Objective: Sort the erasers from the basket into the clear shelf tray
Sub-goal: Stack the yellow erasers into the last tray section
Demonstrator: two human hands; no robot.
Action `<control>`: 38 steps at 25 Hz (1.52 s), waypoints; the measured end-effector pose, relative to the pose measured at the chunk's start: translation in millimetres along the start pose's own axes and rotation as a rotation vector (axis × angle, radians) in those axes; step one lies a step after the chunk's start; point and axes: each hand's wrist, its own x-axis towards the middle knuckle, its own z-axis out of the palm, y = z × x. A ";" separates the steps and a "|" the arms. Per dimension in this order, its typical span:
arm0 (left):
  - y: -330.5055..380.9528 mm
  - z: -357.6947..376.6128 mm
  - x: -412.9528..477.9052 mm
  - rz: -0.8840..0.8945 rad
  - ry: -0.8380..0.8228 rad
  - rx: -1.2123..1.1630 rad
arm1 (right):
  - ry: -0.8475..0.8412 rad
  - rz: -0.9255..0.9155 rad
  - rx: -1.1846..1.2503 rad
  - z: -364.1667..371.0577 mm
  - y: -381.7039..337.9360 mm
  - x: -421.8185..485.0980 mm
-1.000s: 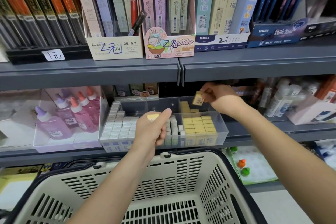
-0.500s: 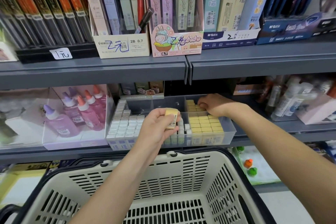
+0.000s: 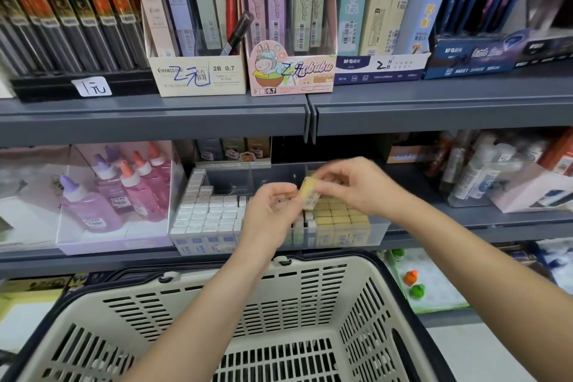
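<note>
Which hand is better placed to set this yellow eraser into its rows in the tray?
Right. Both hands pinch the yellow eraser, but the right hand is over the yellow rows at the clear tray's right end, while the left hand is off to their left.

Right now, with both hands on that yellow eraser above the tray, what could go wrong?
1. The yellow eraser is pinched in mid-air between the left hand and right hand; a fumbled handover could drop it among the white erasers or into the basket below.
2. The yellow rows in the clear tray look tightly packed, so pressing it in might tip neighbours.
</note>
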 end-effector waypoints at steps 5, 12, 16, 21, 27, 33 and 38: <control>-18.3 -43.9 -29.9 0.195 0.067 0.404 | 0.152 0.304 -0.277 -23.4 50.1 33.2; -57.2 -68.8 -56.0 0.288 0.158 0.771 | -0.075 0.267 -0.341 13.1 71.2 60.4; -69.3 -68.5 -58.2 0.323 0.131 0.883 | -0.195 0.288 -0.298 7.4 75.9 63.9; -66.3 -67.3 -57.7 0.304 0.117 0.875 | -0.284 0.281 -0.376 12.6 71.1 64.9; -58.4 -71.6 -56.9 0.272 0.131 0.680 | -0.139 0.283 -0.447 7.7 57.5 52.5; -42.2 -114.2 -39.5 0.312 0.366 0.803 | -0.215 0.310 -0.533 14.4 39.9 47.0; -40.7 -146.6 -23.4 0.162 0.363 0.880 | 0.022 0.289 -0.430 3.7 43.3 20.0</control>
